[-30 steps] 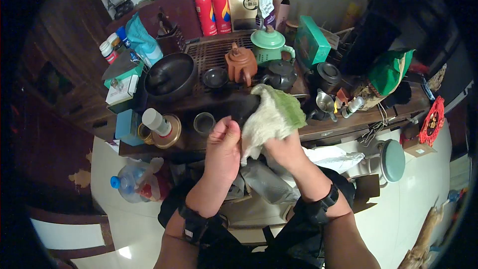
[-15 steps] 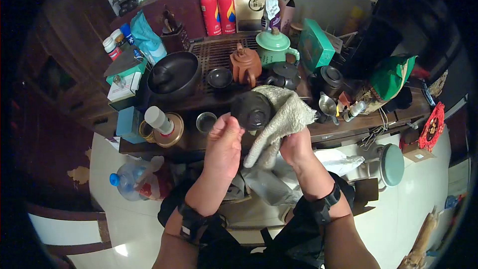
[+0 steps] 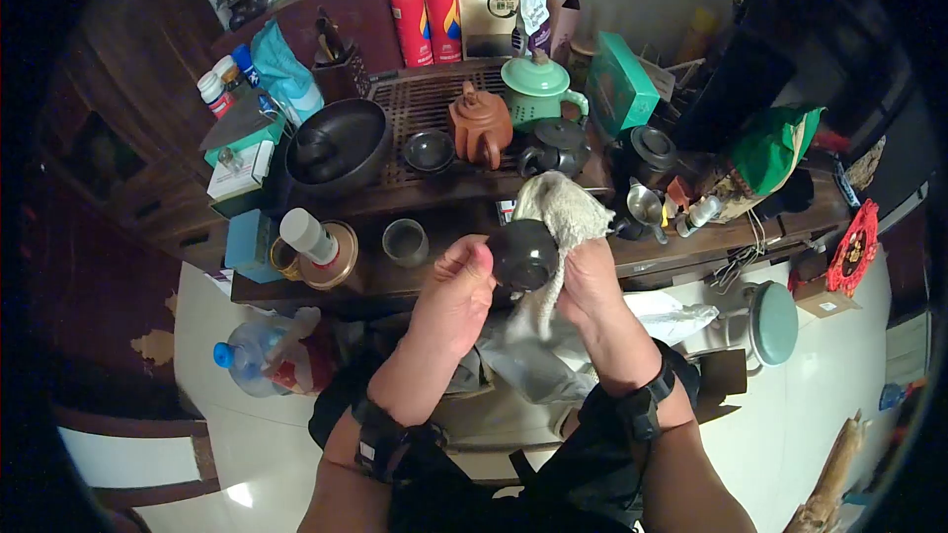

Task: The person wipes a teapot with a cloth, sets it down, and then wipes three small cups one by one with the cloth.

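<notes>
In front of me my left hand (image 3: 456,294) grips the edge of a small black tea bowl (image 3: 523,255), thumb and fingers pinched at its rim. The bowl is tilted, with its round base facing me. My right hand (image 3: 591,278) is closed on a white terry cloth (image 3: 565,209), which bunches up behind and beside the bowl and hangs down below it. The far side of the bowl, where the cloth touches it, is hidden, as are some right fingertips. A dark glassy cup (image 3: 405,242) stands on the table edge left of my hands.
On the slatted tea tray (image 3: 395,99) stand a brown clay teapot (image 3: 481,121), a small dark bowl (image 3: 430,151) and a green lidded pot (image 3: 536,89). A black teapot (image 3: 560,146) is just beyond the cloth. A large black bowl (image 3: 339,143) sits left; a metal pitcher (image 3: 645,207) sits right.
The bowl has come lower and closer to me, turning in my left hand. The cloth has bunched up around its far side as my right hand shifted slightly.
</notes>
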